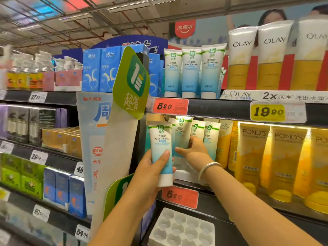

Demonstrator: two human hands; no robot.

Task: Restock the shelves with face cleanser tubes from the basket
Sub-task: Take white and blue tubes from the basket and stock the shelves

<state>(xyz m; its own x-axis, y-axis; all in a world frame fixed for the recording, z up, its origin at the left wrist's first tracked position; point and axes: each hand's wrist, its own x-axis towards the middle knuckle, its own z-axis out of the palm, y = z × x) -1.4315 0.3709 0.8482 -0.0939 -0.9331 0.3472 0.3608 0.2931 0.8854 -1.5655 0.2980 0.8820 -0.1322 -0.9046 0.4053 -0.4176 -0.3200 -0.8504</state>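
My left hand (150, 173) grips a white and blue face cleanser tube (161, 148), cap down, in front of the middle shelf (209, 189). My right hand (192, 151), with a silver bangle on the wrist, reaches into that shelf and holds a cleanser tube (181, 134) standing in the row. Two more of the same tubes (210, 137) stand to its right. On the shelf above stand three matching cleanser tubes (191, 71). The basket is out of view.
Yellow Pond's tubes (253, 153) fill the middle shelf to the right, Olay tubes (273, 55) the shelf above. A green hanging sign (131, 82) juts out left of the cleansers. A white moulded tray (181, 229) lies on the lower shelf. Boxed goods line the left bay.
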